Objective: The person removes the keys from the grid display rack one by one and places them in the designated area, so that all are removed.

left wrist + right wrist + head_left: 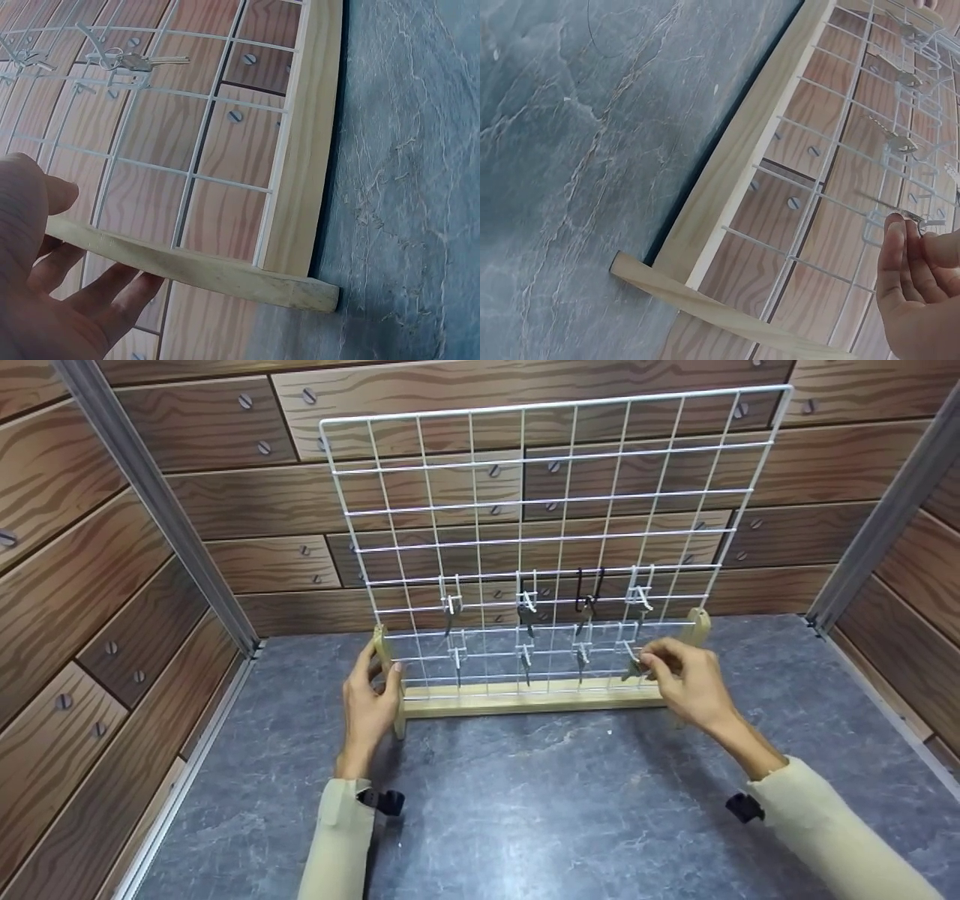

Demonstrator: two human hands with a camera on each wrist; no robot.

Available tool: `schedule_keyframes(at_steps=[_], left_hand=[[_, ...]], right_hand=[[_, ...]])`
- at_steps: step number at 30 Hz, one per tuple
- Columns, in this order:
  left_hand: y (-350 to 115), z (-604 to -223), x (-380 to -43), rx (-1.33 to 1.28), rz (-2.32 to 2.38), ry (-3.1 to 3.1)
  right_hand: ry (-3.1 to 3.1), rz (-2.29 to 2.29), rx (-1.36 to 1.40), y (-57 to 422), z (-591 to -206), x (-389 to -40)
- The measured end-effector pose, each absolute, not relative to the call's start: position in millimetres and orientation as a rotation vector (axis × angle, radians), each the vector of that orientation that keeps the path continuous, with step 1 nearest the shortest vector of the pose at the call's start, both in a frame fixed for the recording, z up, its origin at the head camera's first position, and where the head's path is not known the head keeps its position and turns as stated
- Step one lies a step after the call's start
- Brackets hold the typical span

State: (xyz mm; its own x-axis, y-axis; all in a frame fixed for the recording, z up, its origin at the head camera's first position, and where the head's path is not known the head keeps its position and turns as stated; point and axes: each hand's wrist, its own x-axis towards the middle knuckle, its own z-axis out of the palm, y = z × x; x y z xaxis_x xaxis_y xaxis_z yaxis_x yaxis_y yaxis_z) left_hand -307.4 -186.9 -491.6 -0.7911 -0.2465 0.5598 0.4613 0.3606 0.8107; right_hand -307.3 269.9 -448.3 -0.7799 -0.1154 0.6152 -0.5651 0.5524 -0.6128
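Note:
A white wire grid (555, 405) stands upright in a pale wooden stand (525, 703). My left hand (367, 709) holds the stand's left upright (202, 276), thumb on one side and fingers on the other. At the right end of the lower row of hooks, my right hand (691, 682) pinches a key (889, 203) between thumb and fingertips, right at the white hook (628, 648). Other keys hang along that row, including a left one (458, 658) and a middle one (526, 658). More keys hang from the upper row, one on a black hook (589, 592).
The stand rests on a grey marbled tabletop (510, 810). Wood-patterned panels (247, 510) rise behind and at both sides, with metal posts (161, 499) at the back corners. The stand's right upright (699, 626) is partly hidden behind my right hand.

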Motion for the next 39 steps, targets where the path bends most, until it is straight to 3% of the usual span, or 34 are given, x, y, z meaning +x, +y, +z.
schedule_keyframes(at_steps=[39], left_hand=[[-191, -492, -308, -0.225, -1.44, -2.005]], right_hand=[[-2.322, 1.387, 0.609, 253, -426, -274]])
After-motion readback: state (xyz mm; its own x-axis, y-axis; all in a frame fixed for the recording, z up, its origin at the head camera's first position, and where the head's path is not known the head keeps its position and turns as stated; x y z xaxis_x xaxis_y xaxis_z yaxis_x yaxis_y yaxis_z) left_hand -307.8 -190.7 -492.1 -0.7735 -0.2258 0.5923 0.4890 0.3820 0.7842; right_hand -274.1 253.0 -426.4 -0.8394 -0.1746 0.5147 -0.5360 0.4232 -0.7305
